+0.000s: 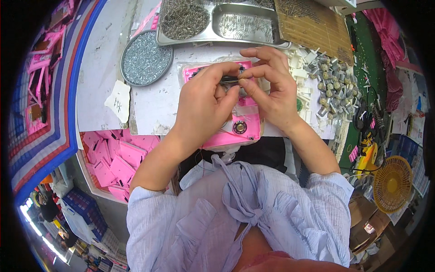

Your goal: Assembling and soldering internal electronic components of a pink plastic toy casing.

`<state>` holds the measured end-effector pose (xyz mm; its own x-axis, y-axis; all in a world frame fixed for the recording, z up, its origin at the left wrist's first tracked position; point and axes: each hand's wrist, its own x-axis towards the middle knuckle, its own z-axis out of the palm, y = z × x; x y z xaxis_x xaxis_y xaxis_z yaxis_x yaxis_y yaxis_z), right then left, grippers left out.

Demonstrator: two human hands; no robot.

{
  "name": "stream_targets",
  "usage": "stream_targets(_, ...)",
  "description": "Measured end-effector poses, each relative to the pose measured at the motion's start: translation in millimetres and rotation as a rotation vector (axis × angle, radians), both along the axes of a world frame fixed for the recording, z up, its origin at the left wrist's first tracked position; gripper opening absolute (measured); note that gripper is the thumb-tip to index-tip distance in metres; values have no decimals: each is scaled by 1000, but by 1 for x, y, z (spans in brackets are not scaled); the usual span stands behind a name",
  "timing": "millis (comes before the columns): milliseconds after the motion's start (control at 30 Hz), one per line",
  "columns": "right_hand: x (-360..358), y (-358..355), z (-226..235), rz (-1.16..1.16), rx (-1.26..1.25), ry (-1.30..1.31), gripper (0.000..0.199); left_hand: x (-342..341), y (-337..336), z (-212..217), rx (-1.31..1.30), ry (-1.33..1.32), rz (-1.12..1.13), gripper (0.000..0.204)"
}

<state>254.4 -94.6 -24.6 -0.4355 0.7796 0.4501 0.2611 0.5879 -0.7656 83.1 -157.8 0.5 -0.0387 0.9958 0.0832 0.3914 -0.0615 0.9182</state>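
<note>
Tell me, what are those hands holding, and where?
Both the left hand and right hand pinch a small dark part by its ends, above a pink plastic case.

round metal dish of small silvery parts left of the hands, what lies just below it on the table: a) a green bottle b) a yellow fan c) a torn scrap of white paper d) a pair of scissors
c: a torn scrap of white paper with handwriting lies just below the round metal dish of small silvery parts, left of the left hand.
</note>
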Motion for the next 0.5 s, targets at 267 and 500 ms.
stream_targets(267,1,5,-1,34,-4,47,11,-8,11,3,-332,-220,-59,14)
stream_targets(500,24,1,9,22,38,39,15,-4,14,1,-112,-79,-119,10)
